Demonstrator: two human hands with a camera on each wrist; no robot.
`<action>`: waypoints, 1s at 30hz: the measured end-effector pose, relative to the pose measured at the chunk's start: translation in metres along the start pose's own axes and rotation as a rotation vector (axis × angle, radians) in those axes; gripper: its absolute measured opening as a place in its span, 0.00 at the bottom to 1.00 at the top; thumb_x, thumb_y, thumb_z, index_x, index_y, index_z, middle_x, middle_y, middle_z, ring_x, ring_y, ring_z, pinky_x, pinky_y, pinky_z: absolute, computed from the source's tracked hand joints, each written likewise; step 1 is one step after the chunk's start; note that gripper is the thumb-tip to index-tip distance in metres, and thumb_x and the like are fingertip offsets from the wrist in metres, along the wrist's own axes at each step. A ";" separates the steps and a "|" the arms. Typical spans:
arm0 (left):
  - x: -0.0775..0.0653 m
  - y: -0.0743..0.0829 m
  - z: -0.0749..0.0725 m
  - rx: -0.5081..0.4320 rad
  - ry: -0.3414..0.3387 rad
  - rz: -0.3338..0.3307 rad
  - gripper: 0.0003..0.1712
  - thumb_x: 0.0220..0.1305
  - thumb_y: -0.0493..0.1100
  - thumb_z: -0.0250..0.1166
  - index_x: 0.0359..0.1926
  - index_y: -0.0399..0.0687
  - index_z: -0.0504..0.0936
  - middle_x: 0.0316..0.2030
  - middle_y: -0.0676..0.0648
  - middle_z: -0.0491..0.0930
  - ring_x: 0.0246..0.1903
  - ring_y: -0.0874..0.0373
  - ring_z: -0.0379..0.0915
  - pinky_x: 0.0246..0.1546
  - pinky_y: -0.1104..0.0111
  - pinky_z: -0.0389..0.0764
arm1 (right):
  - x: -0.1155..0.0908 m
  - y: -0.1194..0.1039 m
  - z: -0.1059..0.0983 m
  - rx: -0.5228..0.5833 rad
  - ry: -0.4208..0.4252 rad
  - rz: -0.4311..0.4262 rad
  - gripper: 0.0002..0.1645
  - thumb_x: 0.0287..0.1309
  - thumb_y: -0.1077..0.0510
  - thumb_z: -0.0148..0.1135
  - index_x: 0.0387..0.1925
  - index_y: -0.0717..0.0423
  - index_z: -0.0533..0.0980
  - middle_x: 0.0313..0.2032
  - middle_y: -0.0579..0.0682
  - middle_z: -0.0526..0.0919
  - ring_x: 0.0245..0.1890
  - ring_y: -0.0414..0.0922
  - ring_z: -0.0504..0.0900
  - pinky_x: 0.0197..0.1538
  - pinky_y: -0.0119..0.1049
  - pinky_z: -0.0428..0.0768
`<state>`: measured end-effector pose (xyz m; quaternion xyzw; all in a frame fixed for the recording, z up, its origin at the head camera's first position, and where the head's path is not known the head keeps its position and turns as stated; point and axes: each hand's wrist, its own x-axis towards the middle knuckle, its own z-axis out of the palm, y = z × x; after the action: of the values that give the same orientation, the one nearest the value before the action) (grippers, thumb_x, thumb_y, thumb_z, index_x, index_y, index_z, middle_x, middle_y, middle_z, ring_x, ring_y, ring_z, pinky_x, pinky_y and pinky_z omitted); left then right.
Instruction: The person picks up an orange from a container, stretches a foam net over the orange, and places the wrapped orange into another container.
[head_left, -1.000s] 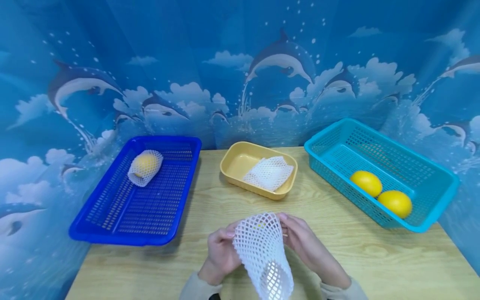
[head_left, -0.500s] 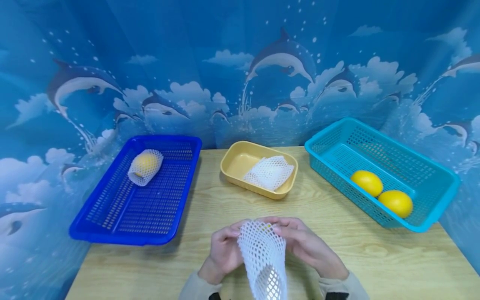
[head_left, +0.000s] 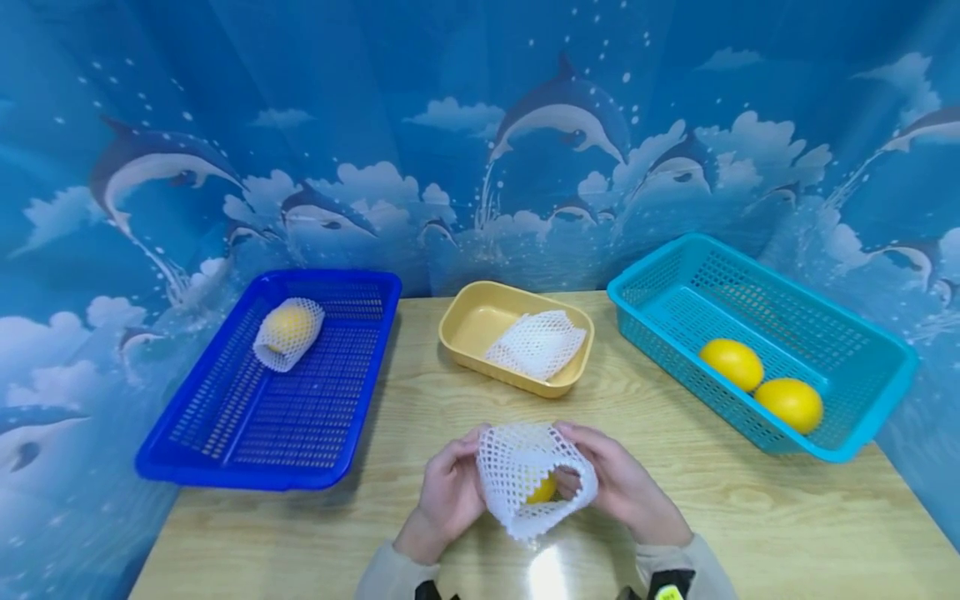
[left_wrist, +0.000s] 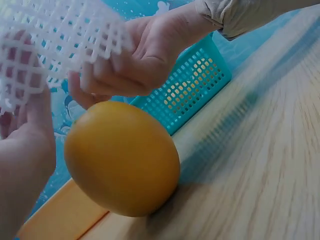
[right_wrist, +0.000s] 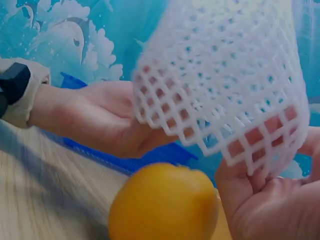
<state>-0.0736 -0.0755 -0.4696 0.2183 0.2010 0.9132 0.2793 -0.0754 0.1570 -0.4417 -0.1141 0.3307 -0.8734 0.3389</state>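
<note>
A white foam fruit net (head_left: 517, 458) hangs between my two hands, its wide mouth tipped toward me in the head view. My left hand (head_left: 453, 492) grips one side of it, and my right hand (head_left: 622, 483) grips the opposite side. Fingers of both hands show through the mesh at the rim in the right wrist view. Below the net, a smooth yellow fruit (left_wrist: 122, 160) rests on the wooden table, uncovered. The head view shows only part of that fruit through the net's opening.
At left, a dark blue basket (head_left: 367, 367) holds a netted yellow fruit (head_left: 290, 327). A small yellow tray (head_left: 468, 325) with white foam netting (head_left: 536, 346) stands behind my hands. The turquoise basket (head_left: 862, 375) at right contains two yellow fruits (head_left: 787, 406).
The net was long and pointed down toward me; now its near end has lifted and opened, showing the yellow fruit beneath. Both hands stay at the net's sides.
</note>
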 end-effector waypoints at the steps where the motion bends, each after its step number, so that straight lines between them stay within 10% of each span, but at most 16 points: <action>1: 0.000 0.001 0.000 -0.003 0.026 0.000 0.18 0.71 0.36 0.30 0.36 0.48 0.68 0.35 0.54 0.70 0.38 0.63 0.71 0.43 0.73 0.72 | 0.000 0.000 -0.001 -0.022 0.033 0.020 0.21 0.78 0.59 0.38 0.48 0.56 0.79 0.42 0.48 0.85 0.40 0.39 0.83 0.46 0.29 0.80; 8: -0.005 0.001 -0.005 -0.001 0.208 -0.009 0.18 0.71 0.35 0.30 0.34 0.48 0.68 0.31 0.54 0.70 0.33 0.65 0.72 0.37 0.76 0.74 | -0.001 0.004 -0.012 -0.044 0.206 0.107 0.08 0.71 0.59 0.54 0.47 0.55 0.76 0.43 0.48 0.82 0.42 0.39 0.82 0.49 0.29 0.81; 15: -0.003 -0.009 -0.021 0.133 0.620 -0.089 0.01 0.71 0.39 0.42 0.40 0.51 0.60 0.35 0.55 0.62 0.36 0.66 0.65 0.40 0.78 0.73 | 0.008 0.017 -0.035 -0.059 0.225 0.085 0.11 0.74 0.60 0.47 0.44 0.56 0.77 0.43 0.51 0.84 0.43 0.42 0.84 0.50 0.33 0.82; 21: -0.002 -0.014 -0.032 0.256 0.708 -0.131 0.03 0.72 0.40 0.44 0.44 0.49 0.60 0.44 0.51 0.67 0.47 0.63 0.71 0.54 0.70 0.76 | 0.011 0.025 -0.045 -0.180 0.405 0.087 0.09 0.72 0.60 0.49 0.46 0.57 0.76 0.42 0.49 0.82 0.43 0.40 0.82 0.50 0.32 0.81; 30: -0.002 -0.019 -0.035 0.391 0.770 -0.091 0.05 0.69 0.37 0.48 0.34 0.46 0.67 0.36 0.48 0.67 0.40 0.59 0.70 0.42 0.70 0.78 | 0.022 0.040 -0.039 -0.547 0.680 0.025 0.12 0.68 0.66 0.47 0.49 0.70 0.68 0.38 0.53 0.80 0.35 0.41 0.79 0.37 0.30 0.78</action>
<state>-0.0820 -0.0703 -0.5083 -0.0986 0.4694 0.8594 0.1774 -0.0871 0.1398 -0.4979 0.0983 0.6438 -0.7376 0.1786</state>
